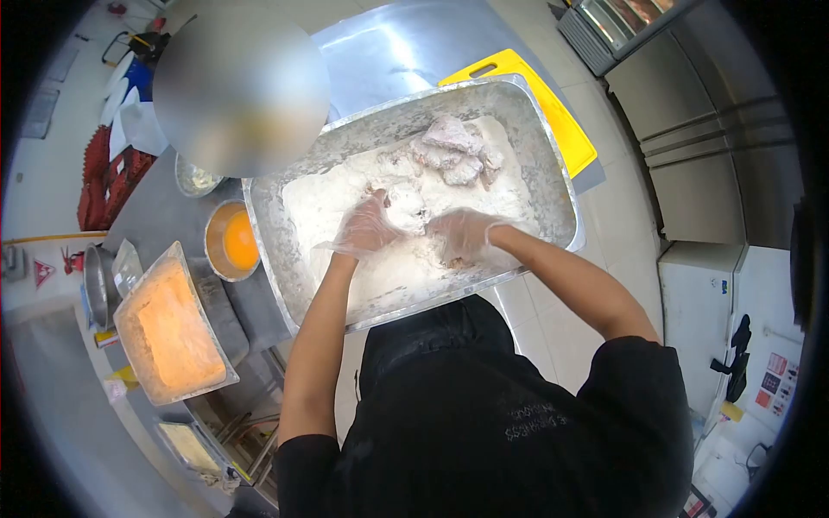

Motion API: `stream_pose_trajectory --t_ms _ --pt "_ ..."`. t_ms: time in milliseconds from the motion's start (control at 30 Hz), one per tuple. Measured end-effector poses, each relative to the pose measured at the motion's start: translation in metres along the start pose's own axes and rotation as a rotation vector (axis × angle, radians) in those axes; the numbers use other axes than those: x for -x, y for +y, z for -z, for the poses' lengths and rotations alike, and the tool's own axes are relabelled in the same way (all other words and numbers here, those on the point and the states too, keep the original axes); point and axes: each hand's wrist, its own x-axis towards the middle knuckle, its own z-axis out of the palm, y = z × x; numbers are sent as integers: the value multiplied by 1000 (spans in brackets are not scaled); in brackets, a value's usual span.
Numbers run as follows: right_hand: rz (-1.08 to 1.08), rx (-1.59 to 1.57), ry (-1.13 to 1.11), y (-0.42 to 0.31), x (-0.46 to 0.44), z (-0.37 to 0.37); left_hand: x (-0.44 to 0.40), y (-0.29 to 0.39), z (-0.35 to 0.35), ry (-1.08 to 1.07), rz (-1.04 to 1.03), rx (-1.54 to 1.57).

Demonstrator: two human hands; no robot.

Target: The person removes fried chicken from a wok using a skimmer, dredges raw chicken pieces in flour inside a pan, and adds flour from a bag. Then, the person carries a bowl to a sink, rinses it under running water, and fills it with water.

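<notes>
A large metal tray (570,203) holds a thick bed of white flour (345,281). Both of my hands reach into it, wearing clear plastic gloves. The curled fingers of my left hand (367,226) are around the left side of a flour-coated piece, apparently meat (406,204). Close to the same piece on its right, my right hand (462,235) points down, its fingertips partly sunk in the flour. Behind my hands, toward the far right of the tray, lies a heap of floured meat pieces (453,151).
Left of the tray stands a metal bowl of orange liquid (240,242), with a clear tub of orange contents (177,324) nearer me. A yellow cutting board (566,129) sits beyond the tray's right corner. A blurred round patch (242,86) covers the upper left.
</notes>
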Motion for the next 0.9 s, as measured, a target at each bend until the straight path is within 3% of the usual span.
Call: stream_pose_trajectory --t_ms 100,133,300,400,567,600,700,733,833,900 --pt "97 133 76 32 -18 12 1 -19 -6 -29 -77 314" --pt "12 102 128 20 -3 33 2 -25 -8 -30 -99 457" --pt "-283 178 433 -18 49 118 6 -28 -4 169 -30 442" --pt "-149 -269 755 7 50 126 14 1 29 137 -34 547" --pt "-59 -187 876 19 47 120 -3 30 51 220 -188 675" --pt "-52 -176 877 27 44 116 -2 47 66 137 -142 583" --pt "-81 -276 916 40 43 111 -24 70 70 175 -372 553" --pt "-100 -281 933 42 45 111 -20 79 78 61 -404 548" --pt "-159 -155 963 43 50 110 -6 65 77 -53 -87 585" --pt "-173 -63 915 45 46 97 -5 11 8 47 -371 -71"
